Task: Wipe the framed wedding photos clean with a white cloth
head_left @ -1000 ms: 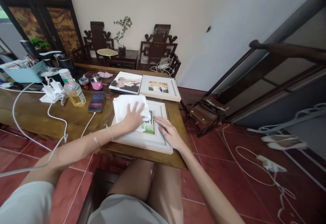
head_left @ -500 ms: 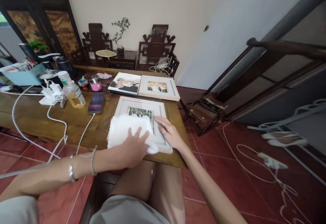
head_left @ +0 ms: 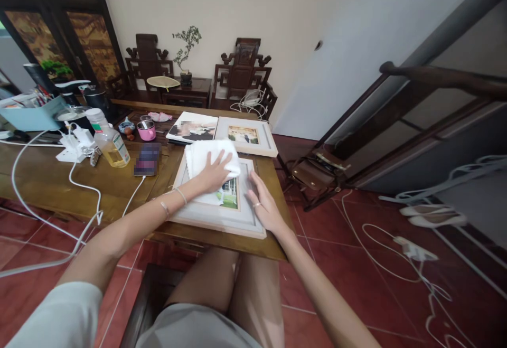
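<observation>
A white picture frame (head_left: 222, 218) with a photo lies flat on the wooden table (head_left: 47, 181) in front of me. My left hand (head_left: 214, 174) presses a folded white cloth (head_left: 206, 155) onto the frame's far part, fingers spread flat over the cloth. My right hand (head_left: 263, 205) rests flat on the frame's right border, fingers stretched out, a ring on one finger.
Beyond lie a second white frame (head_left: 247, 137) and a photo album (head_left: 193, 128). To the left are a phone (head_left: 147, 159) on a cable, a bottle (head_left: 110, 144), a pink cup (head_left: 146, 129) and a power strip (head_left: 75, 144). Cables cross the red tile floor (head_left: 412, 250).
My left hand has slid the cloth from the frame's near edge back to its far edge. My right hand has stayed on the right border.
</observation>
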A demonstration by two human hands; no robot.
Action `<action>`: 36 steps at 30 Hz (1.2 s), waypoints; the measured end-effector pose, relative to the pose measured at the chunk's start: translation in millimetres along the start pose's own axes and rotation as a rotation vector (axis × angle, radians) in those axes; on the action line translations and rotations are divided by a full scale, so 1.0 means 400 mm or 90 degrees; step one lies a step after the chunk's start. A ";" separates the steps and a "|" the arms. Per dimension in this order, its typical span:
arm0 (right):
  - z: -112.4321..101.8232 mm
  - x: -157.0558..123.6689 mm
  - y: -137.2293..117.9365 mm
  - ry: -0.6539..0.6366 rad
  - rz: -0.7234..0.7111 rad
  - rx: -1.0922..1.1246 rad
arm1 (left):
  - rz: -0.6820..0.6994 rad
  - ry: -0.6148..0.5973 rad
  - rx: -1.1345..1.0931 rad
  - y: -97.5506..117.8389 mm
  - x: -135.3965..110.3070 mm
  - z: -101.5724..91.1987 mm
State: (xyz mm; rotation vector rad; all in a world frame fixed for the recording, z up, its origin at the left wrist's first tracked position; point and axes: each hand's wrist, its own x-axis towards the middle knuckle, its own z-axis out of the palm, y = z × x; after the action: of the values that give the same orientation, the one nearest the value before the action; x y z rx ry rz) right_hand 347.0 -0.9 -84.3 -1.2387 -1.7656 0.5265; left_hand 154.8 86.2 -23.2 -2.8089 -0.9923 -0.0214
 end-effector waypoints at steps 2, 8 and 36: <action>-0.001 -0.002 -0.006 0.030 0.003 -0.001 | 0.055 -0.009 -0.020 0.024 0.013 -0.002; -0.003 -0.004 -0.017 0.028 0.018 0.020 | 0.163 -0.100 -0.034 0.132 -0.087 -0.072; -0.001 0.013 0.021 -0.081 -0.113 0.013 | 0.035 -0.131 -0.016 -0.015 -0.023 -0.060</action>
State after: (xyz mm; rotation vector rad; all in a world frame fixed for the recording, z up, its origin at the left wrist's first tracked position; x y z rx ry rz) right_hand 351.1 7.0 -88.2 -1.0416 -1.9510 0.5287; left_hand 145.0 81.2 0.6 -2.9057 -0.9604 0.2696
